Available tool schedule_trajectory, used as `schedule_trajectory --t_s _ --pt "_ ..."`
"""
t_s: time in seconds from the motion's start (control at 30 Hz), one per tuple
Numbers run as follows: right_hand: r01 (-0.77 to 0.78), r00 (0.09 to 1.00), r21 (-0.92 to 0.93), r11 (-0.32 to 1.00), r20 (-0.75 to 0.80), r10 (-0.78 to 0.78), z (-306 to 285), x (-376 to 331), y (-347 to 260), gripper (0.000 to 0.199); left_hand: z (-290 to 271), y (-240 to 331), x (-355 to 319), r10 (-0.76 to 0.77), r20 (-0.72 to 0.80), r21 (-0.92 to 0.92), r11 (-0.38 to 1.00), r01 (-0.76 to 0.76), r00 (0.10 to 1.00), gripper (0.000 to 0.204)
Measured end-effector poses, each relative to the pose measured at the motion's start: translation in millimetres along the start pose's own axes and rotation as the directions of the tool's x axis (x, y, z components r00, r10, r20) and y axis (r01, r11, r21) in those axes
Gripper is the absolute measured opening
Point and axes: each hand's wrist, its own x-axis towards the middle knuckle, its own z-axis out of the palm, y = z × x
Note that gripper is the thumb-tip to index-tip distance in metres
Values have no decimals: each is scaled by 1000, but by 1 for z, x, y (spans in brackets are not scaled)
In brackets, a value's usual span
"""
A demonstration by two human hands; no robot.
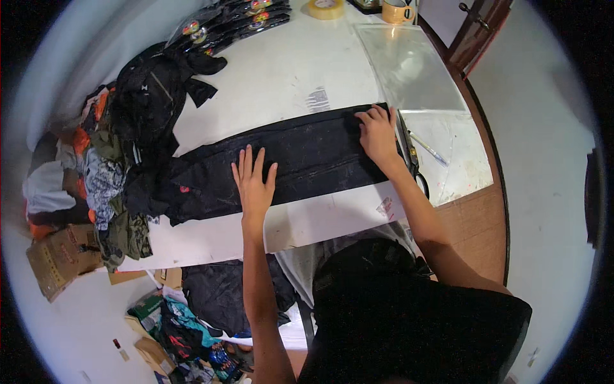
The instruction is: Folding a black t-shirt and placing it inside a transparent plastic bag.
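A pair of black trousers (pixel 307 150) lies stretched lengthwise across the white table, with a small red mark near its left part. My left hand (pixel 254 185) rests flat on the cloth near its middle, fingers spread. At the right end, close to the far corner of the hem, my right hand (pixel 378 136) touches the cloth with its fingers apart and slightly bent. Scissors (pixel 414 160) lie just beyond that end, partly behind my right forearm. Beside them is a pen (pixel 428 149).
Rumpled black clothing (pixel 150 96) joins a heap of mixed garments (pixel 102 169) at the left. Packaged black items (pixel 233 22), a tape roll (pixel 326 8) and an orange mug (pixel 398 11) stand far back. A clear plastic sheet (pixel 416 67) covers the far right. Cardboard (pixel 61 259) sits lower left.
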Motion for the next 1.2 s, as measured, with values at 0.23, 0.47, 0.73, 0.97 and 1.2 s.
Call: schedule_trajectory --t_s 0.23,0.47,0.73,0.97,1.2 --pt "-80 997 23 997 23 79 -21 7 5 30 -2 -3 0 -16 -35 -2 1000 16 999 44" --pt "-102 992 -1 995 78 102 -21 14 21 30 -6 -5 -7 -36 -13 24 999 36 999 44" --pt "-124 988 -73 990 83 130 -39 21 34 29 -3 -3 -7 -32 1 27 999 32 999 45" --pt "26 999 40 999 -22 -25 -28 24 -32 25 -9 -6 3 -16 8 44 999 16 1000 47" --pt "257 939 199 946 180 -293 26 -3 -111 53 11 -60 20 -59 -32 145 987 63 998 54"
